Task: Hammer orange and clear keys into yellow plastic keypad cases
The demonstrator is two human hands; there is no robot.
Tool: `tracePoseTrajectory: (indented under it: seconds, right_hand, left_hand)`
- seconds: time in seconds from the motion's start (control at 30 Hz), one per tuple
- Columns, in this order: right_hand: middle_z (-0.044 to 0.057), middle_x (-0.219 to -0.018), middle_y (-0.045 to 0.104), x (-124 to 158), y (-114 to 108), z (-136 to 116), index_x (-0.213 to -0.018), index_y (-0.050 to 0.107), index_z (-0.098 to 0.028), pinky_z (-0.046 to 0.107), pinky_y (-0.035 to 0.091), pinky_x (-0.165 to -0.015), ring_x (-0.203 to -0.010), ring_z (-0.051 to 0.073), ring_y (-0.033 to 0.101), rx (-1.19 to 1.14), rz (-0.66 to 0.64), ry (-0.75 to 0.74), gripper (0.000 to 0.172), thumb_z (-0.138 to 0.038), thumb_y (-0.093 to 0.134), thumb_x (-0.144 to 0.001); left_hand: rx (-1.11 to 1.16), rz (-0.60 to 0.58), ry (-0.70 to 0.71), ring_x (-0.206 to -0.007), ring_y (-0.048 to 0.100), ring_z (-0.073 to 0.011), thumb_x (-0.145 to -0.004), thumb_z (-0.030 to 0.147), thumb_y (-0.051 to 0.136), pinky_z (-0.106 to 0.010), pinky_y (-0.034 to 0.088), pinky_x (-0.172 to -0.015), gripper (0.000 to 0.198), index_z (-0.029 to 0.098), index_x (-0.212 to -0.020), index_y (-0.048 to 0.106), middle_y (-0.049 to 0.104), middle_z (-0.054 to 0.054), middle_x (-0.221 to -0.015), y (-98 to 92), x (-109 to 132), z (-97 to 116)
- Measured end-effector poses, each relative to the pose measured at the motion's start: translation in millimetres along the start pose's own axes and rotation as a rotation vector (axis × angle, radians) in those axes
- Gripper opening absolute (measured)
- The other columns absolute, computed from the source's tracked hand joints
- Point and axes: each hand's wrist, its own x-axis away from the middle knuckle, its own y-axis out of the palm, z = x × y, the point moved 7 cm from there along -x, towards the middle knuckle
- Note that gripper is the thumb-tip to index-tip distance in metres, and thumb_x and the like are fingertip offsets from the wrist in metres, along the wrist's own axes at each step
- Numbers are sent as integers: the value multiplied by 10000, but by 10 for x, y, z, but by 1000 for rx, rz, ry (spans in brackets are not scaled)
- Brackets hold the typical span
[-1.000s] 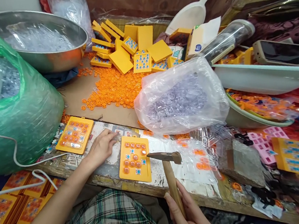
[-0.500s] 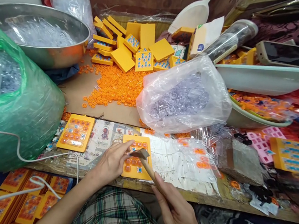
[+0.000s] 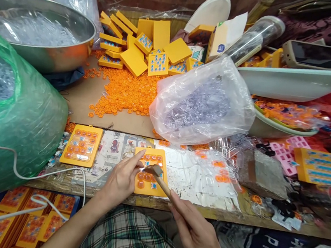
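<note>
My right hand (image 3: 194, 224) is wrapped around the wooden handle of a small hammer (image 3: 163, 182). The hammer's dark metal head lies over the middle of a yellow square plastic board (image 3: 161, 190), which carries orange rings with clear caps and a few blue-and-white pieces. On the board's left side rests my left hand (image 3: 121, 179), its index finger stretched across the upper part and its thumb apart, close to the hammer head. The other fingers are partly hidden. A similar filled yellow board (image 3: 93, 146) lies farther left on the bench.
Loose orange rings (image 3: 124, 93) are heaped behind, below piled yellow boards (image 3: 136, 62). A plastic bag of clear pieces (image 3: 199, 105) stands at centre right, a green bag (image 3: 36, 120) at left. A grey block (image 3: 264, 173) sits right; a white cable (image 3: 56, 173) crosses the left edge.
The hammer head has shifted slightly left and down across the board. My left hand stays on the board, and the whole view has shifted a little.
</note>
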Motion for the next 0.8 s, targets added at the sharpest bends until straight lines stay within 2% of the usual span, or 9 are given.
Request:
tracePoseTrajectory:
  seconds: [0.07, 0.13, 0.23, 0.3, 0.4, 0.47, 0.6, 0.7, 0.8]
  right_hand:
    - [53, -969, 692, 14, -73, 143, -1271, 589, -286, 251, 556, -705, -814, 174, 671, -128, 93, 168, 408, -257, 579, -864]
    - [36, -781, 686, 27, -75, 328, -1297, 567, -251, 247, 539, -531, -608, 160, 633, -298, 122, 405, 467, -345, 614, -842]
    - [-46, -502, 547, -19, 115, 454, -1390, 449, -202, 205, 408, -354, -382, 100, 450, -587, -17, 677, 641, -434, 629, -821]
    - [-55, -497, 541, -115, 208, 426, -1369, 471, -199, 184, 371, -342, -367, 76, 408, -697, -56, 722, 660, -459, 656, -790]
    - [30, -843, 689, -265, 279, 375, -1303, 534, -244, 171, 331, -313, -364, 35, 403, -788, -23, 722, 625, -462, 695, -740]
    - [87, -1073, 664, -346, 349, 355, -1298, 533, -252, 174, 327, -303, -365, 21, 419, -842, -67, 709, 612, -461, 685, -743]
    - [89, -914, 687, -559, 416, 360, -1382, 433, -168, 206, 378, -312, -360, 56, 448, -583, -236, 507, 614, -490, 503, -863]
    - [61, -830, 680, -729, 364, 381, -1375, 448, -149, 255, 468, -392, -447, 111, 538, -287, -229, 340, 560, -445, 439, -900]
    - [89, -1016, 651, -879, 242, 382, -1244, 595, -207, 334, 538, -661, -778, 200, 639, -120, -138, 252, 423, -347, 529, -851]
  left_hand:
    - [48, 89, -85, -951, 633, -173, -887, 121, 428, -364, 550, -875, 440, 211, -1314, 484, 662, -85, -1045, -36, 42, -9]
    - [150, 158, -203, -1072, 608, -194, -894, 185, 468, -366, 544, -910, 396, 205, -1287, 502, 617, -107, -1197, -34, 103, -45]
    - [351, 172, -372, -1187, 555, -227, -882, 285, 530, -365, 550, -911, 457, 197, -1322, 445, 518, -140, -1351, 57, 169, -104]
    - [454, 186, -476, -1175, 565, -238, -849, 324, 585, -370, 556, -897, 526, 185, -1329, 422, 493, -168, -1372, 91, 176, -144]
    - [562, 278, -638, -1143, 584, -248, -745, 318, 708, -385, 535, -926, 648, 164, -1308, 428, 483, -188, -1379, 41, 157, -200]
    - [682, 255, -724, -1099, 612, -248, -710, 304, 743, -385, 537, -915, 668, 164, -1291, 445, 539, -176, -1328, 51, 138, -188]
    - [1006, 17, -880, -852, 702, -234, -758, 321, 710, -348, 585, -747, 466, 139, -1158, 557, 695, -148, -1077, 202, 239, -47]
    - [1094, 36, -1010, -824, 710, -239, -730, 265, 740, -331, 582, -734, 433, 135, -1114, 586, 717, -130, -1020, 168, 445, -32]
    - [1163, 121, -1062, -909, 697, -264, -708, 210, 753, -361, 568, -806, 473, 141, -1140, 574, 707, -130, -1062, 95, 561, -42]
